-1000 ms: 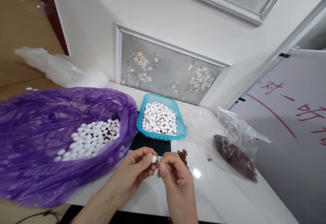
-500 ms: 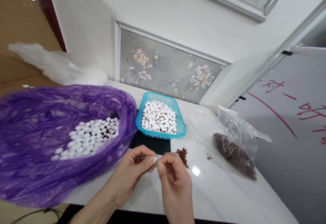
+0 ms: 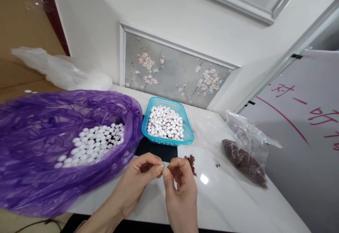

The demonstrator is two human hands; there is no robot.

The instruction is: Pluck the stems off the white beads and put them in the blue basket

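Head: left hand against right hand

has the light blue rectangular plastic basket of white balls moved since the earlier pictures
No: judged against the framed grey floral panel on the wall, the light blue rectangular plastic basket stands in the same place.

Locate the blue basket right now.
In the head view, the blue basket is near the centre, just right of the purple bag, in front of the flowery picture.

head cam: single view, worn on head | faces forward and down over white tabletop toward wall | left hand and right hand near, low centre
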